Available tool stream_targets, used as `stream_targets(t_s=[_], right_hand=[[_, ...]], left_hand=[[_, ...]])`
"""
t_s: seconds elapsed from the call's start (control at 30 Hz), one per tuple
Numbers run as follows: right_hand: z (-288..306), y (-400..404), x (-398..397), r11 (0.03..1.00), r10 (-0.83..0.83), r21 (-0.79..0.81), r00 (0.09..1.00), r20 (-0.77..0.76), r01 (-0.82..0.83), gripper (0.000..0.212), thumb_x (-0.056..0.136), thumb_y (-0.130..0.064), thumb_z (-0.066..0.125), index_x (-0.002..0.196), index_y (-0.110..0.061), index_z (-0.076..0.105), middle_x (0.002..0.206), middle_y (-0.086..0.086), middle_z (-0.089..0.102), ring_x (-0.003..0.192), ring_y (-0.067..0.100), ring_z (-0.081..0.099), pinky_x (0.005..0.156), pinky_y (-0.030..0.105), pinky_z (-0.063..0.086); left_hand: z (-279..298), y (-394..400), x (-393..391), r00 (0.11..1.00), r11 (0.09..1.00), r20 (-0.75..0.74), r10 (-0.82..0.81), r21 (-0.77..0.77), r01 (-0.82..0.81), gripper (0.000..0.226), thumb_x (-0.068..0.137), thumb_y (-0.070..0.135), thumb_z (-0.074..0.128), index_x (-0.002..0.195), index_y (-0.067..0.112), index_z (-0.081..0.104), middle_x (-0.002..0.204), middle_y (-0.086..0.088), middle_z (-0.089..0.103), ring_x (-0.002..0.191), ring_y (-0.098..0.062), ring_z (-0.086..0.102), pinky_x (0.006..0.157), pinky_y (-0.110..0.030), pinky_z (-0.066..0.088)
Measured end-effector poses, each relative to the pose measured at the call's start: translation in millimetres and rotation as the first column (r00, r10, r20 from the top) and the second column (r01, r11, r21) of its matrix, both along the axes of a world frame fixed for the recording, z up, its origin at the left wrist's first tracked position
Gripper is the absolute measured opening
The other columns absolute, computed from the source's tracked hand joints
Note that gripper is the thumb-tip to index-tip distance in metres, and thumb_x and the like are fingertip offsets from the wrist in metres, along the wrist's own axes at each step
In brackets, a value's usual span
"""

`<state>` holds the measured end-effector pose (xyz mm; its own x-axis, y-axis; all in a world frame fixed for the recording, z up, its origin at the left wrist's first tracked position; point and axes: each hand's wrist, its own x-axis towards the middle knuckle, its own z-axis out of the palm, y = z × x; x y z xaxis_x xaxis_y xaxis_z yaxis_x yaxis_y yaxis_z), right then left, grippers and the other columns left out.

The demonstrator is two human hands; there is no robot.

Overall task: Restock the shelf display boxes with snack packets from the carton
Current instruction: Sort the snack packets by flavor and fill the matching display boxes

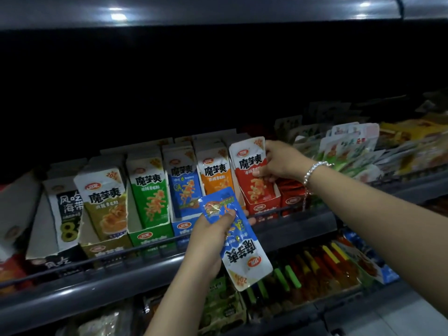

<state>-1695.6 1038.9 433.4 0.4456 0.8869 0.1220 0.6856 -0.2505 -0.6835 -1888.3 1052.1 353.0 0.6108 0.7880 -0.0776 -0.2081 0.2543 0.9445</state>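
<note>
The left hand [210, 235] grips a glossy blue and white foil snack packet [236, 238] held upside down in front of the dark grey metal shelf rail [145, 246], thumb pressed across its upper blue half and fingers curled behind it, so the packet hangs tilted with its white end lowest, clear of the boxes. The right hand [278, 162], with a silver beaded bracelet [312, 172] on its wrist, reaches further back and pinches the right edge of a red and white foil snack packet [251, 175] that stands upright at the front of the red cardboard display box [264, 204]. The two hands are apart, the left lower and nearer the camera. Along the same shelf stand a blue cardboard display box [181, 226] just behind the held blue packet, an orange-fronted box [215, 175] between blue and red, a green cardboard display box [150, 235] to the left, then an olive-yellow box [106, 248] and a black and white box [65, 207]. Each holds upright packets. The carton cannot be made out in this view. Below the rail, a lower tier [315, 267] holds assorted coloured stick-shaped snacks
</note>
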Motion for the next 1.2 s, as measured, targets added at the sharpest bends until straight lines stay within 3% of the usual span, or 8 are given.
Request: stream_targets(t_s=[0.13, 0.23, 0.33, 0.47, 0.6, 0.77, 0.9, 1.2], right_hand=[[-10, -9, -2, 0.998, -0.056, -0.022, 0.996, 0.07, 0.058, 0.049, 0.074, -0.015, 0.079, 0.117, -0.017, 0.055, 0.102, -0.001, 0.066, 0.073, 0.012, 0.065, 0.057, 0.019, 0.05], [-12, -10, -3, 0.998, -0.069, -0.009, 0.998, -0.006, 0.069, 0.049, 0.07, -0.009, 0.081, 0.114, -0.01, 0.059, 0.098, 0.004, 0.069, 0.068, 0.017, 0.068, 0.057, 0.026, 0.057], [-7, -9, -2, 0.998, -0.061, -0.026, 0.998, -0.009, 0.06, 0.054, 0.068, -0.005, 0.082, 0.115, -0.007, 0.055, 0.095, 0.008, 0.069, 0.068, 0.021, 0.069, 0.052, 0.028, 0.057], [-2, -9, -3, 0.996, 0.028, -0.088, 0.93, 0.368, 0.005, 0.098, 0.066, -0.017, 0.084, 0.141, -0.024, 0.023, 0.104, 0.007, 0.062, 0.078, 0.023, 0.064, 0.058, 0.03, 0.053], [5, -7, -1, 0.985, 0.104, -0.171, 0.704, 0.703, 0.025, 0.089, 0.067, -0.033, 0.082, 0.138, -0.031, 0.029, 0.126, 0.003, 0.047, 0.103, 0.022, 0.055, 0.073, 0.029, 0.045], [11, 2, 1, 0.962, 0.225, -0.268, 0.701, 0.676, -0.05, 0.1, 0.056, -0.039, 0.088, 0.136, -0.021, 0.031, 0.134, 0.001, 0.044, 0.12, 0.022, 0.037, 0.094, 0.033, 0.034], [2, 8, 2, 0.962, 0.226, -0.273, 0.604, 0.765, -0.015, 0.109, 0.05, -0.05, 0.087, 0.137, -0.021, 0.027, 0.134, 0.001, 0.043, 0.118, 0.02, 0.036, 0.096, 0.033, 0.029], [-10, 5, 7, 0.993, 0.114, -0.113, 0.598, 0.793, -0.04, 0.104, 0.052, -0.051, 0.085, 0.135, -0.02, 0.031, 0.126, 0.002, 0.046, 0.114, 0.021, 0.038, 0.094, 0.033, 0.03]], left_hand=[[-2, -5, 2, 0.997, 0.992, -0.077, -0.016, 0.127, 0.025, 0.018, 0.097, 0.009, 0.051, 0.111, 0.006, 0.062, 0.099, -0.011, 0.074, 0.088, -0.026, 0.072, 0.083, -0.046, 0.057], [1, -10, 7, 0.984, 0.962, -0.171, -0.041, 0.26, 0.085, 0.013, 0.098, 0.01, 0.05, 0.105, 0.009, 0.061, 0.098, -0.011, 0.073, 0.081, -0.021, 0.073, 0.072, -0.036, 0.06], [-2, -10, 13, 0.955, 0.905, -0.298, 0.008, 0.409, 0.12, 0.013, 0.099, 0.016, 0.049, 0.096, 0.013, 0.062, 0.095, -0.014, 0.072, 0.081, -0.019, 0.073, 0.079, -0.046, 0.057], [-4, -7, 20, 0.899, 0.845, -0.438, 0.005, 0.482, 0.23, 0.017, 0.099, 0.017, 0.045, 0.11, 0.022, 0.057, 0.095, -0.003, 0.069, 0.079, -0.011, 0.072, 0.073, -0.03, 0.058], [-5, -3, 23, 0.885, 0.846, -0.467, -0.003, 0.47, 0.251, 0.022, 0.1, 0.014, 0.045, 0.119, 0.021, 0.053, 0.094, 0.002, 0.068, 0.075, -0.006, 0.071, 0.063, -0.019, 0.054], [-1, -2, 20, 0.872, 0.841, -0.49, 0.004, 0.473, 0.262, 0.02, 0.099, 0.014, 0.046, 0.116, 0.022, 0.052, 0.099, -0.002, 0.069, 0.071, -0.004, 0.071, 0.058, -0.019, 0.053], [5, -3, 20, 0.876, 0.846, -0.482, 0.004, 0.469, 0.254, 0.019, 0.098, 0.013, 0.046, 0.114, 0.022, 0.052, 0.093, 0.002, 0.068, 0.059, 0.005, 0.066, 0.045, -0.01, 0.042], [7, -3, 19, 0.865, 0.806, -0.501, 0.009, 0.515, 0.29, 0.015, 0.098, 0.013, 0.048, 0.102, 0.027, 0.05, 0.081, 0.012, 0.059, 0.051, 0.018, 0.055, 0.043, -0.004, 0.038]])
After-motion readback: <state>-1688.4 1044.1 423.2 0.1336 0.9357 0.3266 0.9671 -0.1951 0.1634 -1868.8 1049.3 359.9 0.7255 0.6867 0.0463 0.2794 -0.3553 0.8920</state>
